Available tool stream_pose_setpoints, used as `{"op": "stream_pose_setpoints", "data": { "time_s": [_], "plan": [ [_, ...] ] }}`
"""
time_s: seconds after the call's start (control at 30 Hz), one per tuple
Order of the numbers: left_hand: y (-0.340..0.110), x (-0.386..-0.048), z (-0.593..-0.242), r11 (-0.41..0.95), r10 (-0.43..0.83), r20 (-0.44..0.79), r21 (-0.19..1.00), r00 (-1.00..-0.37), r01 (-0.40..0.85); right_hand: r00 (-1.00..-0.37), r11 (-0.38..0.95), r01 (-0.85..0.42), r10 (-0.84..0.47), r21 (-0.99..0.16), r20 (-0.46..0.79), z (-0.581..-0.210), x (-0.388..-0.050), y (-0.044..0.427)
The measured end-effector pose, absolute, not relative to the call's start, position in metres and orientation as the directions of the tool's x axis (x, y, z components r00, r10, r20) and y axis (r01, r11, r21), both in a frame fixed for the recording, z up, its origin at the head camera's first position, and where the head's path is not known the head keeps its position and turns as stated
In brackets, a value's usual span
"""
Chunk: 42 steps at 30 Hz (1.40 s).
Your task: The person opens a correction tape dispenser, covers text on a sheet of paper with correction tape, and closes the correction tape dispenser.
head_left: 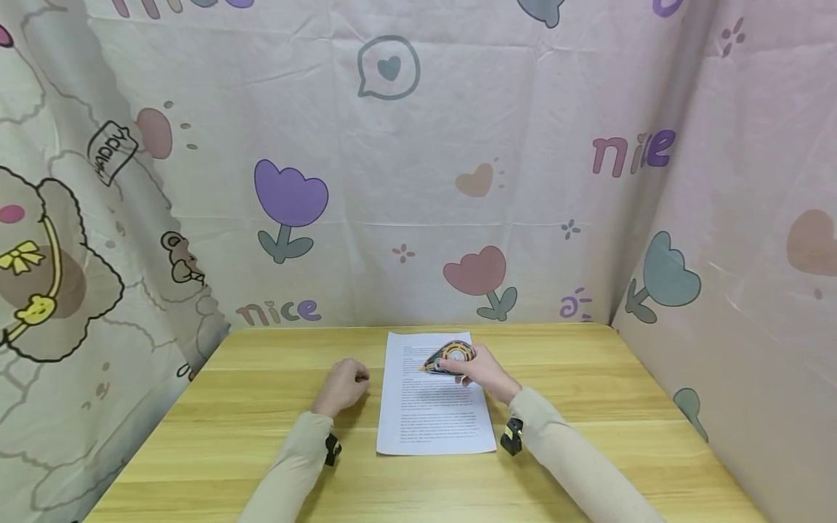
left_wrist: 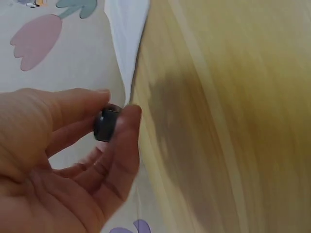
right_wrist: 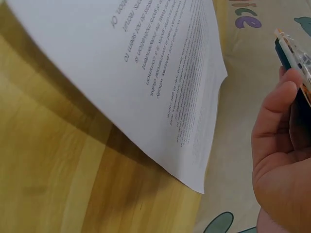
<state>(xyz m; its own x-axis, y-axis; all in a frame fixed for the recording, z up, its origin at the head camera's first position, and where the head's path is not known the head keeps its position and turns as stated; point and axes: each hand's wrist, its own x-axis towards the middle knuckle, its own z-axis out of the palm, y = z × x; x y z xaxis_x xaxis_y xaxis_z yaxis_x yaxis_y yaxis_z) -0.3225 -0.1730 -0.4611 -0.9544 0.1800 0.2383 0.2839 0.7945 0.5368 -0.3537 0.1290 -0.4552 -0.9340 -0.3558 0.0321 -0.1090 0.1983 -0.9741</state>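
Note:
My right hand grips a correction tape dispenser with a round, black-and-yellow body. Its pointed tip faces left above the upper part of a printed sheet of paper. In the right wrist view only part of the dispenser shows at the right edge. To the left of the sheet, my left hand is held over the table. Between its thumb and fingers it pinches a small dark piece, perhaps a cap, which the head view barely shows.
The sheet lies on a wooden table, its corners lifting slightly. A patterned cloth hangs behind the table's far edge and along both sides. Each wrist wears a small black camera, such as the right one.

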Motion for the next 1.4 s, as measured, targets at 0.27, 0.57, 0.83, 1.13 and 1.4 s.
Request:
{"op": "stream_pose_setpoints", "data": {
  "time_s": [0.27,0.57,0.83,1.13,1.4],
  "plan": [
    [-0.184,-0.322,-0.461,0.866,0.132,0.142,0.464,-0.981,0.183,-0.933,0.277,-0.086,-0.359,-0.957,-0.020,-0.461,-0.354,0.131],
    [-0.185,-0.323,-0.458,0.885,0.118,0.096,0.441,-0.988,0.149,-0.920,0.305,-0.133,-0.393,-0.943,0.003,-0.463,-0.353,0.130],
    [-0.186,-0.324,-0.458,0.885,0.105,0.072,0.448,-0.992,0.126,-0.911,0.324,-0.130,-0.411,-0.937,-0.015,-0.460,-0.350,0.130],
    [-0.186,-0.325,-0.460,0.886,0.108,0.089,0.442,-0.990,0.136,-0.913,0.339,-0.134,-0.408,-0.931,-0.017,-0.461,-0.351,0.130],
    [-0.179,-0.324,-0.455,0.892,0.084,0.114,0.435,-0.990,0.125,-0.916,0.364,-0.113,-0.399,-0.925,-0.045,-0.463,-0.349,0.132]
  ]
}}
